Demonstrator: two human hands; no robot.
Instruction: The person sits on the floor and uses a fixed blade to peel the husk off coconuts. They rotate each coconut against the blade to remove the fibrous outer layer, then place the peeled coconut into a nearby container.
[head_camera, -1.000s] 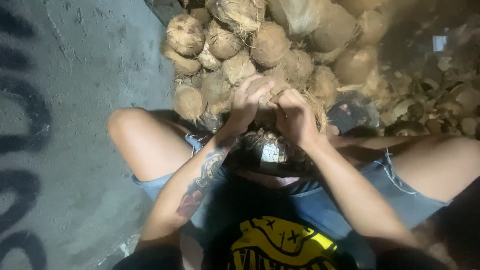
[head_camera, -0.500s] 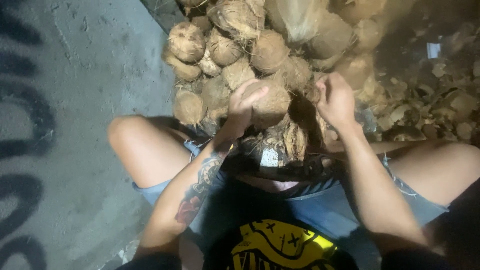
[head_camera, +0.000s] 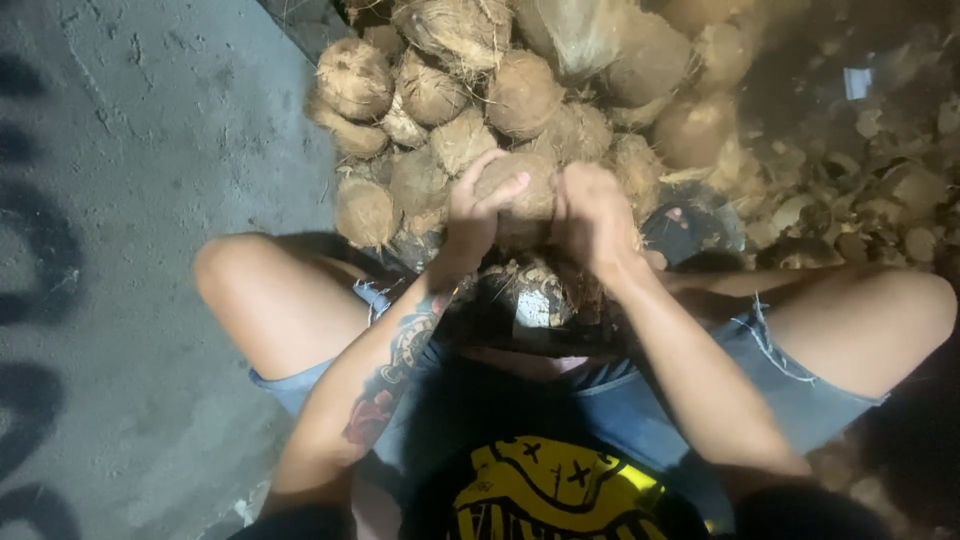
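I'm sitting on the ground w/ knees apart, both hands up in front of me on one coconut. It's brown, fibrous, husk mostly stripped, sitting between my palms just above a dark metal tool that stands btwn my thighs; can't tell if the nut touches the tool's tip, that part is hidden behind my hands.

My left hand wraps the nut's left side, fingers curled over the top and pressed on the shell. My right hand clamps the right side, back of hand toward the camera, fingers bent around and partly out of sight. So both grips are closed tight on the same nut, not spread.

Right behind it, touching or nearly so, is the pile of coconuts, approx a dozen or more, stacked against each other, some w/ loose fibre hanging. To the right of the pile lies a heap of torn husk pieces, dim and blurry. Grey concrete floor on my left, w/ dark painted marks along the edge. I'm in cut-off denim shorts and a black shirt w/ a yellow print; tattoo on my left forearm.
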